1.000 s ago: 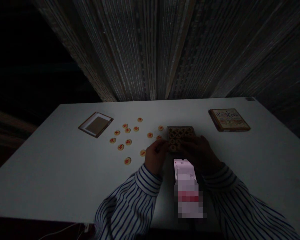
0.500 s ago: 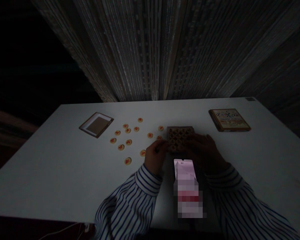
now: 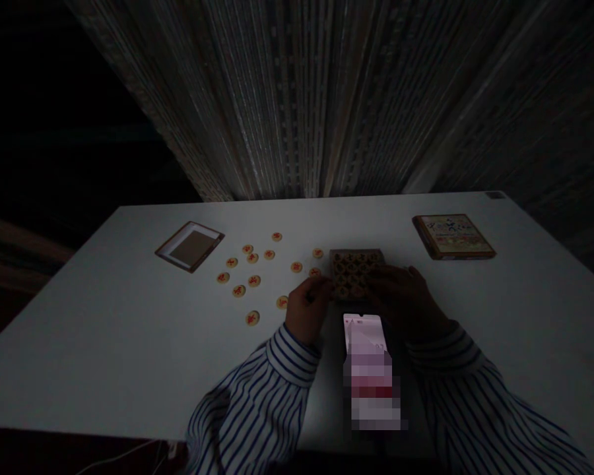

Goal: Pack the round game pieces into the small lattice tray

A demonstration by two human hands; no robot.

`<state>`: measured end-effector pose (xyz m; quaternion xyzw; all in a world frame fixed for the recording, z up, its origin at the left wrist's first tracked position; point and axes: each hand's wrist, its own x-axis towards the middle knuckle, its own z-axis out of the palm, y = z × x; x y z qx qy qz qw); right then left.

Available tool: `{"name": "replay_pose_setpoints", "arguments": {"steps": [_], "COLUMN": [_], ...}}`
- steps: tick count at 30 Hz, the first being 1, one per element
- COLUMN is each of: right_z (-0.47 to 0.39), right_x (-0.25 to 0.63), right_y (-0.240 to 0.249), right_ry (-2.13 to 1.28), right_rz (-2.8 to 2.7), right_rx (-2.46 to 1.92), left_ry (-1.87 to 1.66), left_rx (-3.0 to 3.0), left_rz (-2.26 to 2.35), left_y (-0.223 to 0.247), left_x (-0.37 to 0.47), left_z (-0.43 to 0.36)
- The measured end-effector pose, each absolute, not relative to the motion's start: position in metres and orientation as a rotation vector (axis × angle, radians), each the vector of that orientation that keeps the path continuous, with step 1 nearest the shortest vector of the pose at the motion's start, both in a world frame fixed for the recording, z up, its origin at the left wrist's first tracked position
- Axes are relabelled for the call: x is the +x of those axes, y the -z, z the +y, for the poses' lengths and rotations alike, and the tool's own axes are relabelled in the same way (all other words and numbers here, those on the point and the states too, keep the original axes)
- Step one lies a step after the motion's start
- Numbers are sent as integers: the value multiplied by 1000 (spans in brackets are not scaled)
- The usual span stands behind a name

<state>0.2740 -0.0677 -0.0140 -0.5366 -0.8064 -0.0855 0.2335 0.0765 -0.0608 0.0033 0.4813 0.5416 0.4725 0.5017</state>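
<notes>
A small box [image 3: 355,252] filled with rows of round Chinese chess pieces [image 3: 349,267] sits on the table between my hands. My left hand [image 3: 307,310] is closed, its curled fingertips pinching the box's near left side. Over the right side of the box lies my right hand [image 3: 408,297], its fingers stretched across the edge and covering some pieces. Deep shadow hides its fingertips, and I see no piece held in them. Left of the box, several loose pieces with red characters [image 3: 254,281] lie scattered face up. One piece [image 3: 282,302] is partly behind my left hand.
A lit phone [image 3: 363,333] lies just in front of the box, between my forearms. An open shallow tray or lid [image 3: 158,253] lies at the left of the white table [image 3: 129,343]. A flat printed box [image 3: 455,236] lies at the right. A striped curtain [image 3: 301,99] hangs behind.
My right fingers have drawn back slightly to the right, so more pieces along the near rows of the box show. My left hand stays in place.
</notes>
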Motion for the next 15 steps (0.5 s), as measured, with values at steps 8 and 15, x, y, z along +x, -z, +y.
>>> {"name": "replay_pose_setpoints", "arguments": {"steps": [8, 15], "right_z": [-66, -62], "right_x": [276, 284], "right_y": [17, 15], "right_ry": [249, 258], "right_rz": [-2223, -2215], "right_rx": [-1477, -1391], "left_ry": [-1133, -1134], "left_rx": [1215, 1264], "left_rz": [1312, 1304], "left_y": [-3, -2], "left_x": [76, 76], "left_z": [-61, -63]}}
